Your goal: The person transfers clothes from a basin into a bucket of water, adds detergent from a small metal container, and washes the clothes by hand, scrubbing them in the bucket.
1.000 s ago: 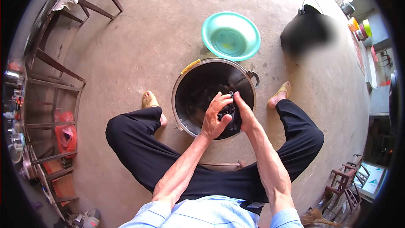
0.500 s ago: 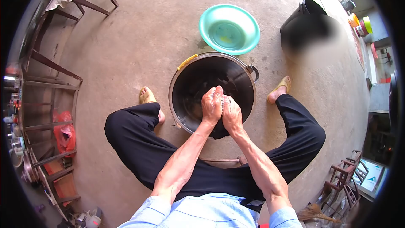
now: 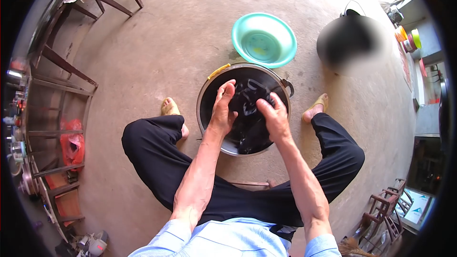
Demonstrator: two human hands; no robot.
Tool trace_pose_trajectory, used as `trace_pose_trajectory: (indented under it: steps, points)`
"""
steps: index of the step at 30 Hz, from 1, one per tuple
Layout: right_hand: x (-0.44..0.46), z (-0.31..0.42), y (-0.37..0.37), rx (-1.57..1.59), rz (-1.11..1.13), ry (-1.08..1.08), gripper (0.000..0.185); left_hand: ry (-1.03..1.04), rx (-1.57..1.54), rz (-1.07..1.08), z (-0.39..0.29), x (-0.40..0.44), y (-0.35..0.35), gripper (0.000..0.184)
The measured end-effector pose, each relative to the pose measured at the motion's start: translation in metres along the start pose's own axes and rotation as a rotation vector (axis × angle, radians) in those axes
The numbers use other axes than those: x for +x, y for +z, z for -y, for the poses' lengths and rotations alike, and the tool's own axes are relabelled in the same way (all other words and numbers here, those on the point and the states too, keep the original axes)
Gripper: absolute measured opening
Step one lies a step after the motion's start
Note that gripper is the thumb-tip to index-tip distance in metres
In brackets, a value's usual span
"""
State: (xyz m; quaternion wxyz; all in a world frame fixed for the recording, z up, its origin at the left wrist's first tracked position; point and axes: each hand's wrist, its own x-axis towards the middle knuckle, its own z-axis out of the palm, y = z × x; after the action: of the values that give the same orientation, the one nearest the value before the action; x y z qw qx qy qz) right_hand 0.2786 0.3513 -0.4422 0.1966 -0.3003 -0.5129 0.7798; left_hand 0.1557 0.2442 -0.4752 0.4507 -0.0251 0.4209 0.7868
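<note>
A round dark-lined bucket (image 3: 200,119) with a pale rim and a yellow handle grip stands on the floor between my feet. Inside it is a glossy dark mass (image 3: 251,133) with bright ripple-like glints; whether it is water, wet cloth or both I cannot make out. Over the bucket's left part, my left hand (image 3: 222,109) is open, thumb and fingers apart, palm turned inward. Opposite it, my right hand (image 3: 276,116) is also open, its thumb pointing left and fingers slightly bent. Neither hand shows anything held, and a gap lies between them.
Just beyond the bucket sits a turquoise basin (image 3: 285,35) holding a little liquid. A black bucket (image 3: 328,43), partly blurred, stands at the far right. Wooden frames (image 3: 57,133) with a red plastic bag (image 3: 72,147) line the left; small chairs (image 3: 385,204) are at lower right.
My hands were pressed together over the bucket; now they have come apart, the left to the left and the right to the right. Bright glints have appeared in the bucket.
</note>
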Motion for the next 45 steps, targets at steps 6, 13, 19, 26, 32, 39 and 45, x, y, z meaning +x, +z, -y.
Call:
trace_pose_trajectory:
  steps: [6, 13, 19, 26, 32, 39, 45]
  points:
    - [0.017, 0.035, -0.004, 0.072, 0.001, -0.062, 0.039, 0.169, 0.258, 0.013, -0.029, 0.000, 0.016, 0.039]
    - [0.036, -0.059, -0.046, -1.276, 0.046, -0.092, 0.073, 0.467, 1.316, -0.247, 0.044, 0.051, -0.033, 0.034]
    - [0.041, -0.151, -0.026, -1.806, 0.315, 0.271, 0.066, 0.057, 1.882, -0.013, 0.115, 0.063, -0.083, 0.028]
    - [0.058, -0.192, -0.027, -1.882, 0.416, 0.269, 0.055, -0.326, 1.898, -0.074, 0.141, 0.088, -0.098, 0.037]
    - [0.086, -0.203, -0.051, -1.564, 0.531, 0.486, 0.066, -0.324, 1.846, 0.014, 0.130, 0.109, -0.101, 0.041]
    - [0.059, -0.068, -0.027, -1.290, 0.195, 0.043, 0.104, 0.127, 1.564, 0.049, 0.060, 0.051, -0.039, 0.046]
    - [0.034, -0.020, -0.014, -0.953, 0.391, -0.387, 0.104, 0.462, 1.260, 0.168, 0.029, 0.016, -0.003, 0.076]
